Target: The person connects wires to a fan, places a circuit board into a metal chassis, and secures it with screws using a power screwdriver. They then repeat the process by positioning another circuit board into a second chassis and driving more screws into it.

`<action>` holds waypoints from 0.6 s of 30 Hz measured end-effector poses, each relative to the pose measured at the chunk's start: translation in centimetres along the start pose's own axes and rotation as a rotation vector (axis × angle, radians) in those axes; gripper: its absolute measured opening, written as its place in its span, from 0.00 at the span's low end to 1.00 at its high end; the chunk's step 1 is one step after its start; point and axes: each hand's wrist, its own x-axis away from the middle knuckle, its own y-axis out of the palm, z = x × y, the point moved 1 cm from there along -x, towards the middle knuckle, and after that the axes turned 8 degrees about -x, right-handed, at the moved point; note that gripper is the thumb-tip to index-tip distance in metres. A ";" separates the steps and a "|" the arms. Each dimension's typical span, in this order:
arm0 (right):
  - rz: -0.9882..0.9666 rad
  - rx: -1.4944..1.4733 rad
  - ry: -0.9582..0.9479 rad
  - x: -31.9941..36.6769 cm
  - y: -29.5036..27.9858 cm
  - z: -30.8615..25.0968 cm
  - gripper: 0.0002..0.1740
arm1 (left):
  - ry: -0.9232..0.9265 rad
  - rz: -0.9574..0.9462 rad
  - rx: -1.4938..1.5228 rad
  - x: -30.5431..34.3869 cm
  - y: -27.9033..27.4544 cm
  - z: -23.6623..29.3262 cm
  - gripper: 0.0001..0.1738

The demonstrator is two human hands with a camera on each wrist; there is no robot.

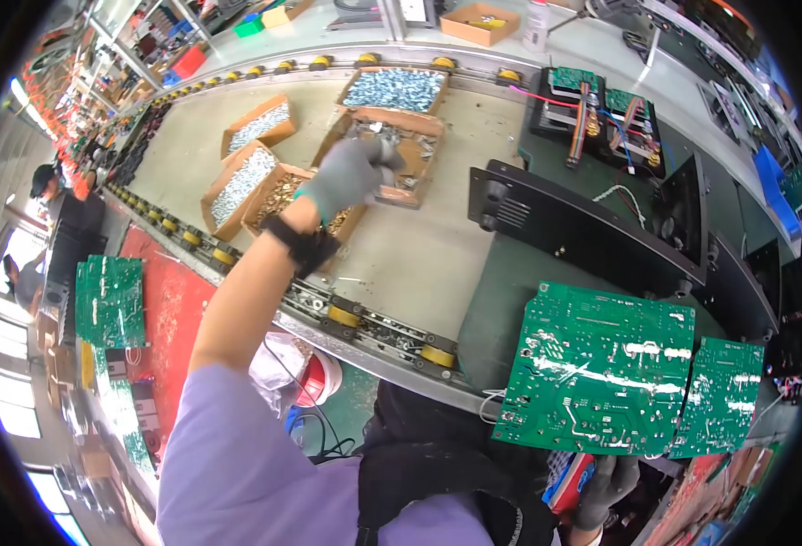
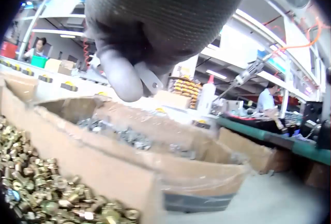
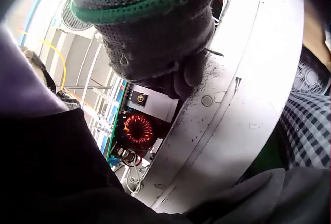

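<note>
My gloved left hand (image 1: pixel 346 177) is above a cardboard tray (image 1: pixel 424 150) of small grey metal parts. In the left wrist view its thumb and fingers pinch a small flat metal piece (image 2: pixel 148 78) with a hole in it. Beside that tray is a box of brass-coloured screws (image 2: pixel 57 190). At the lower right, my gloved right hand (image 1: pixel 609 491) holds a green circuit board (image 1: pixel 601 369) from below, solder side up. The right wrist view shows the fingers (image 3: pixel 189 74) curled at the board's metal heat sink (image 3: pixel 152 102), by a copper coil (image 3: pixel 138 129); the fingertips are partly hidden.
Boxes of silvery screws (image 1: pixel 394 89) stand on the conveyor line, flanked by yellow rollers (image 1: pixel 342 315). A black metal housing (image 1: pixel 592 227) stands at the right, with wired board assemblies (image 1: pixel 601 114) behind it. A smaller green board (image 1: pixel 720 400) lies beside the large one.
</note>
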 end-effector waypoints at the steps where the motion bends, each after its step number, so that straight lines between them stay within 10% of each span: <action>1: -0.032 0.012 0.007 -0.2 -0.1 -0.5 0.14 | 0.163 -0.116 0.032 2.0 0.8 1.7 0.11; 5: 0.122 0.016 0.056 0.2 0.5 -0.4 0.16 | 0.192 -0.466 0.189 6.6 5.6 6.7 0.13; 18: 0.244 -0.070 0.202 -0.1 -0.6 -1.6 0.16 | 0.133 -0.341 0.184 8.3 7.8 5.3 0.21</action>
